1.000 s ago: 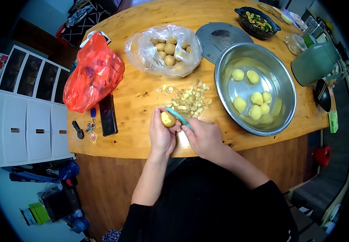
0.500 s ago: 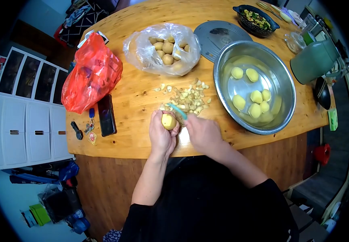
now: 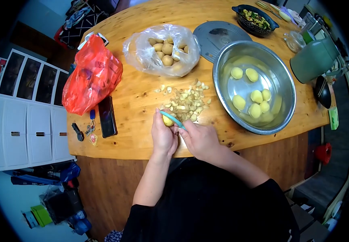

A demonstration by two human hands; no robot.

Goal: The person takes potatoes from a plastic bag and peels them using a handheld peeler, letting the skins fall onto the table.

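Observation:
Near the table's front edge, my left hand (image 3: 164,136) is closed around a partly peeled yellow potato (image 3: 167,120). My right hand (image 3: 200,139) grips a teal peeler (image 3: 172,119), whose head lies across the potato's upper side. The fingers of both hands are close together and cover much of the potato. Just beyond them lies a loose heap of potato peelings (image 3: 186,101). To the right, several peeled potatoes (image 3: 256,96) sit in water in a large steel basin (image 3: 219,94).
A clear plastic bag (image 3: 136,56) of unpeeled potatoes (image 3: 167,49) stands behind the peelings. At left are a red bag (image 3: 93,76), a phone (image 3: 107,117) and keys (image 3: 89,129). A grey round lid (image 3: 212,38), a dark food dish (image 3: 257,26) and a green jug (image 3: 315,60) are further back.
My right hand has brought the peeler down and left from above the peelings onto the potato. My left hand has tilted the potato slightly, and less of it shows.

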